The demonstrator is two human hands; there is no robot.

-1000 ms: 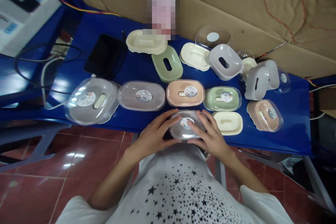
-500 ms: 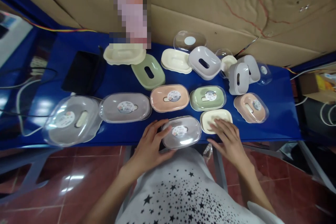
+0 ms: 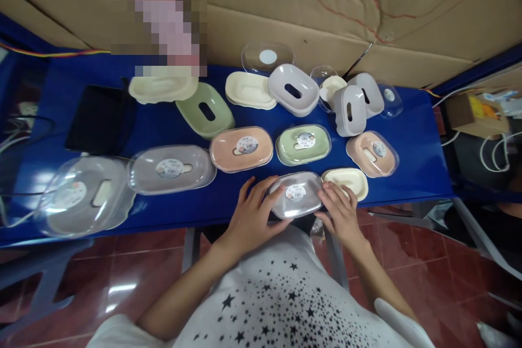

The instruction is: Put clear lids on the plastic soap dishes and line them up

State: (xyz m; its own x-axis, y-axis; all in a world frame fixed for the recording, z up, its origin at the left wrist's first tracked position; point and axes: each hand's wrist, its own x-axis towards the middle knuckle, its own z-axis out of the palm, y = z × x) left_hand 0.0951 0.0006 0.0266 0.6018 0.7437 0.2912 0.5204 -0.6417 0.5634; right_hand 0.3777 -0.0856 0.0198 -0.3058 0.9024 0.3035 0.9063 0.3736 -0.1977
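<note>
There, at the near edge of the blue table (image 3: 244,196), a grey box (image 3: 305,187) lies right in front of the person. It is a rounded oblong, pale grey with a faint lilac cast, under a glossy clear cover that catches a bright white streak along its near side. A mostly white label with small print, a barcode and a peach patch sits about mid-top.

The left hand (image 3: 253,215) is spread round the left end, fingers over the far side and thumb along the near edge, gripping it. The right hand (image 3: 341,211) is fairly open, fingers together and thumb apart, fingertips touching the right end.

Just right of the box, a cream tray (image 3: 358,182) is partly covered by those right fingers. Farther back are a peach box (image 3: 228,147) and a green box (image 3: 285,144), both with clear covers; to the left lies a longer grey box (image 3: 142,174).
</note>
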